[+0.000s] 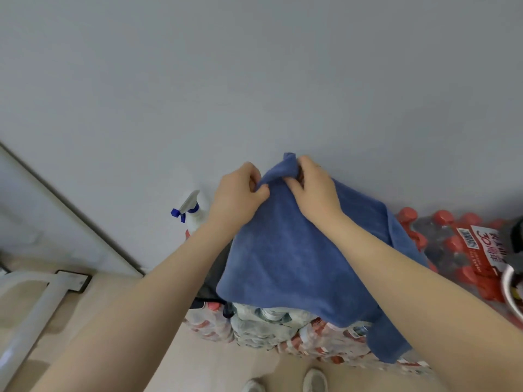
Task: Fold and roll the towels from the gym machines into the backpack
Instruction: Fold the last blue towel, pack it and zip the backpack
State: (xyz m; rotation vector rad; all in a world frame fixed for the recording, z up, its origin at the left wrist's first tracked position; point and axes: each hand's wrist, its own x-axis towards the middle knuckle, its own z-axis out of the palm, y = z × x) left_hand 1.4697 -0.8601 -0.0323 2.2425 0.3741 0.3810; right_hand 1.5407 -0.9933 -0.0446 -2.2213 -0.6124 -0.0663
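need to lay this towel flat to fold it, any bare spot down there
Bare floor lies between the white frame on the left and the wrapped bottle packs. Ahead and right is crowded: bottle packs, red-capped bottles, a spray bottle. Both hands pinch the towel.

Both bare forearms raised forward, left hand (239,190) and right hand (317,188) close together, fingers pinching cloth

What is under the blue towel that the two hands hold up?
Below the blue towel lie shrink-wrapped packs of bottles with red labels, and something dark shows at its left edge. What lies directly behind the hanging cloth is covered. Both hands pinch its top edge.
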